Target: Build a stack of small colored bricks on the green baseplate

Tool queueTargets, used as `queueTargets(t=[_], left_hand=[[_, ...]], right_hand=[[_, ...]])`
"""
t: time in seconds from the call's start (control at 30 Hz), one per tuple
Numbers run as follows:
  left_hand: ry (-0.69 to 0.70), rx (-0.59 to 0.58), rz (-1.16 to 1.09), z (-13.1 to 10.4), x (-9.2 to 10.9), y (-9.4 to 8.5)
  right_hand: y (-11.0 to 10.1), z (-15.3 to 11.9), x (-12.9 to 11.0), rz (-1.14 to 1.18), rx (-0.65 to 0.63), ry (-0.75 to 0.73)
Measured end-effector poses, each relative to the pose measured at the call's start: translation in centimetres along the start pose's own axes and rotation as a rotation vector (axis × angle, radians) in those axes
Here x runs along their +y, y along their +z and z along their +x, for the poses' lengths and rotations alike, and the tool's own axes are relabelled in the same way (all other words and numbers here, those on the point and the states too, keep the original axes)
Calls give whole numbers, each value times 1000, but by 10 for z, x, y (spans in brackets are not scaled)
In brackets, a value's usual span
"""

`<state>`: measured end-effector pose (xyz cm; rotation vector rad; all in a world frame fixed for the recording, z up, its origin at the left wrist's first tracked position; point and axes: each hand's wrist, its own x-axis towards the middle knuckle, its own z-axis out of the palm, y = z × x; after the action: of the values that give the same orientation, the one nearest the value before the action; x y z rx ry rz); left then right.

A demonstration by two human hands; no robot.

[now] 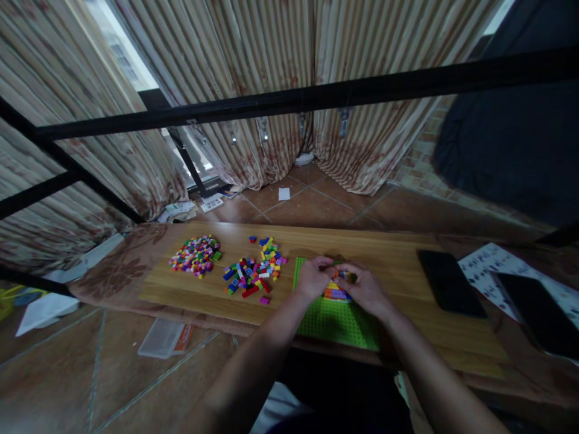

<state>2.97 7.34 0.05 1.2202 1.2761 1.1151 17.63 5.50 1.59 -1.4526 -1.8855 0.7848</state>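
Observation:
Over the green baseplate my two hands meet, with fingers bent and pressed around a few small toy bricks in orange and darker colours. My left hand comes in from the left side, its fingertips touching those bricks. From the right, my right hand closes on them with thumb and fingers. Just below the fingertips, a block of joined bricks in orange, yellow and purple rows sits on the baseplate. Fingers hide part of both the block and the bricks being gripped.
On the wooden board lie a heap of small bricks, a looser pile of larger bricks and a black tablet-like slab. A phone-like device rests on a printed sheet. A black metal rail crosses beyond.

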Motion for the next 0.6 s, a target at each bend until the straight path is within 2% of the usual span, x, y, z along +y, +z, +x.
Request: queueTargets(t=[0.13, 0.27, 0.4, 0.5, 0.6], left_hand=[[29, 23, -11, -6, 9, -1], [87, 90, -34, -25, 21, -21], [99, 212, -79, -63, 20, -58], [54, 340, -85, -97, 8, -93], [-16, 507, -50, -124, -4, -130]], right_hand=[[-3, -7, 4, 64, 78, 23], [-11, -23, 2, 185, 223, 137], [-19, -48, -14, 203, 366, 241], [-16, -67, -26, 170, 360, 287], [0, -84, -38, 141, 313, 258]])
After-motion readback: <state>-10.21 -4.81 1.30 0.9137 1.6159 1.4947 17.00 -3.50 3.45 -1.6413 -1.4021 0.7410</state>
